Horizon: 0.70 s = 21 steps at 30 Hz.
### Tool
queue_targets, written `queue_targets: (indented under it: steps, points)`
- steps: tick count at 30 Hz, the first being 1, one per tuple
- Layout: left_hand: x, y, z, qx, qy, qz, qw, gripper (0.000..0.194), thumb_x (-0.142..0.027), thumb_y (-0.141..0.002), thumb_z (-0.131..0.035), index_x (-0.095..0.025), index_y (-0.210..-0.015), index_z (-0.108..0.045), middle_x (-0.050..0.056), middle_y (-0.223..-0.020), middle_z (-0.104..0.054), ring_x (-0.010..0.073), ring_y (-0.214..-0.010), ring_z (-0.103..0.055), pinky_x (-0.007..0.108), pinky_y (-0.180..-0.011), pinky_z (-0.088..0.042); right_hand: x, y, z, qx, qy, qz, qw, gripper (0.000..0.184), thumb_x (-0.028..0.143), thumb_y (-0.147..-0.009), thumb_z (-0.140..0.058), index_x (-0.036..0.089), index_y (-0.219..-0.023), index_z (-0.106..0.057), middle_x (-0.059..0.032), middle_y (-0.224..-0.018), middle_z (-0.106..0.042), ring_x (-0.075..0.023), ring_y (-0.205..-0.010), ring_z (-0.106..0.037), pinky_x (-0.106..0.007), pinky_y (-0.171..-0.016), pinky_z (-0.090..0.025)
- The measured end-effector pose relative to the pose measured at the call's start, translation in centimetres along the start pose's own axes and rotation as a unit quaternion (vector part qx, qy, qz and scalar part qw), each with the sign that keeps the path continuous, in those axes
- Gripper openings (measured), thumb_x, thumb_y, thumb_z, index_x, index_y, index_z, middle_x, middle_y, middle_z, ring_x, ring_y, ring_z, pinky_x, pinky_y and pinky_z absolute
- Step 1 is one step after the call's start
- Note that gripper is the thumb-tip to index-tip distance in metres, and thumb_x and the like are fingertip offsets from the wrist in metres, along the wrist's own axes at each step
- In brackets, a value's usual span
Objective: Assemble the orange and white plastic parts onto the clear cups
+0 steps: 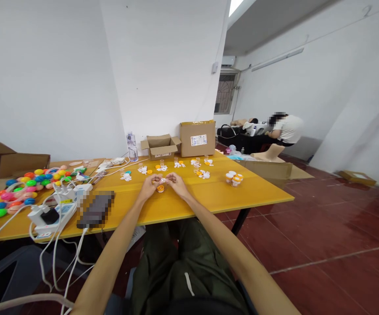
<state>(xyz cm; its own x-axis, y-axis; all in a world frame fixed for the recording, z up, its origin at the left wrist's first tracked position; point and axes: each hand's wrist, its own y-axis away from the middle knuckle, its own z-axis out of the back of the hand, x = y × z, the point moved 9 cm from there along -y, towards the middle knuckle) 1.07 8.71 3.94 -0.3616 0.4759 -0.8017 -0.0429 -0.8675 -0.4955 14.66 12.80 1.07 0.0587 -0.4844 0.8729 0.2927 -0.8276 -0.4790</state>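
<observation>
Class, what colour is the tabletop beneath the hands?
The tabletop is golden yellow, best seen in the head view.

The work table (241, 194) has a yellow top and a dark leg (241, 221). A plain white wall (163, 65) stands directly behind it. To the right, the floor (307, 232) consists of dark red tiles with pale joints. A barred window (225, 94) is located in the far part of the room, beneath a wall-mounted air conditioner (228, 61). A long light strip (277, 59) is fixed at an angle on the right-hand wall (336, 74). A bright panel (234, 6) shows at the upper edge.
</observation>
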Motion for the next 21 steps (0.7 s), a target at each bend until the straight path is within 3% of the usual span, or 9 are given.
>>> queue_targets:
  steps: [4, 12, 21]
  points:
    - [-0.09, 0.02, -0.07, 0.002, 0.008, -0.005, 1.0, 0.013, -0.027, -0.071, -0.071, -0.02, -0.082, -0.073, 0.004, -0.091, -0.076, 0.0193, -0.084, -0.069, 0.034, -0.085, -0.055, -0.35, -0.1, -0.43, 0.026, 0.036, -0.002, 0.999, 0.016, 0.037, -0.081, -0.065, 0.022, -0.078, -0.064, -0.0006, -0.077, -0.068, -0.0171, -0.072, -0.062, -0.03, -0.073, -0.05]
    - [-0.4, 0.04, -0.74, 0.048, -0.011, -0.014, 0.999, 0.013, -0.031, -0.074, -0.071, -0.023, -0.082, -0.079, 0.003, -0.089, -0.079, 0.0223, -0.088, -0.07, 0.036, -0.087, -0.055, -0.47, -0.03, -0.73, 0.052, 0.107, 0.004, 0.993, 0.025, 0.037, -0.089, -0.059, 0.022, -0.07, -0.062, 0.0015, -0.066, -0.063, -0.0173, -0.067, -0.058, -0.028, -0.068, -0.045]
    - [-0.25, 0.1, -0.28, 0.03, -0.007, -0.003, 1.0, 0.014, -0.033, -0.071, -0.076, -0.025, -0.081, -0.081, 0.004, -0.085, -0.079, 0.0253, -0.091, -0.069, 0.039, -0.092, -0.053, -0.86, -0.03, -0.82, 0.046, 0.11, -0.009, 0.993, 0.037, 0.042, -0.094, -0.053, 0.022, -0.063, -0.056, 0.001, -0.061, -0.06, -0.0166, -0.06, -0.055, -0.028, -0.062, -0.043]
